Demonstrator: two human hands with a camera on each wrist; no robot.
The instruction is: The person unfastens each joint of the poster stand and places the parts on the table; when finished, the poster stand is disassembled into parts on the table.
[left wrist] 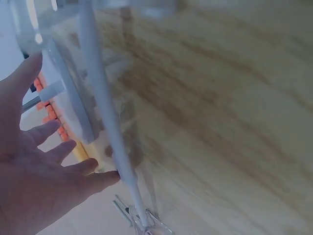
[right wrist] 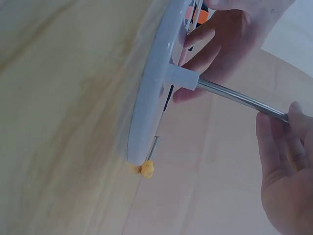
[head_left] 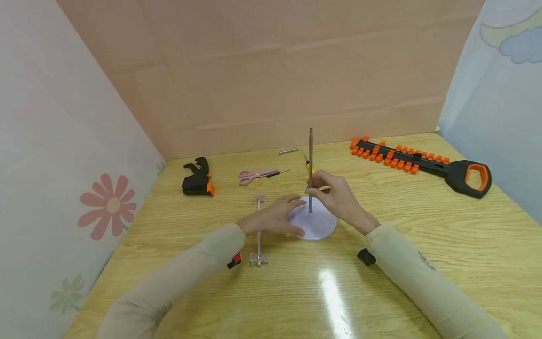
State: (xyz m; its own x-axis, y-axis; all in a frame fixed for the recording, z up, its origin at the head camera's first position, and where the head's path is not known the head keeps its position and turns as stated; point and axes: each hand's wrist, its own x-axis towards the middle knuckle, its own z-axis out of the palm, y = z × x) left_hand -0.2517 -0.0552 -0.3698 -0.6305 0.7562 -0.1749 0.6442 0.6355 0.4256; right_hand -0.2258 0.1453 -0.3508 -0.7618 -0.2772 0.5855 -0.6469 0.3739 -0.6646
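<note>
A round white base (head_left: 318, 226) lies flat on the wooden table, and a thin metal pole (head_left: 311, 155) stands upright at its middle. In the right wrist view the pole's lower end sits in a short white collar (right wrist: 182, 77) on the base. My right hand (head_left: 336, 195) pinches the pole between thumb and fingers, partway up. At the base's left rim is my left hand (head_left: 282, 216), its fingers and thumb spread about the edge. Beneath the left wrist, a slim white bar (head_left: 259, 245) with clear end pieces lies on the table.
Farther back lie pink scissors (head_left: 250, 177), a black-handled screwdriver (head_left: 277, 173), a yellow-handled tool (head_left: 309, 165) and a metal bolt-like piece (head_left: 289, 151). A black-and-orange clamp-like tool (head_left: 196, 181) is at left. A long black rack with orange clips (head_left: 406, 157) lies at right.
</note>
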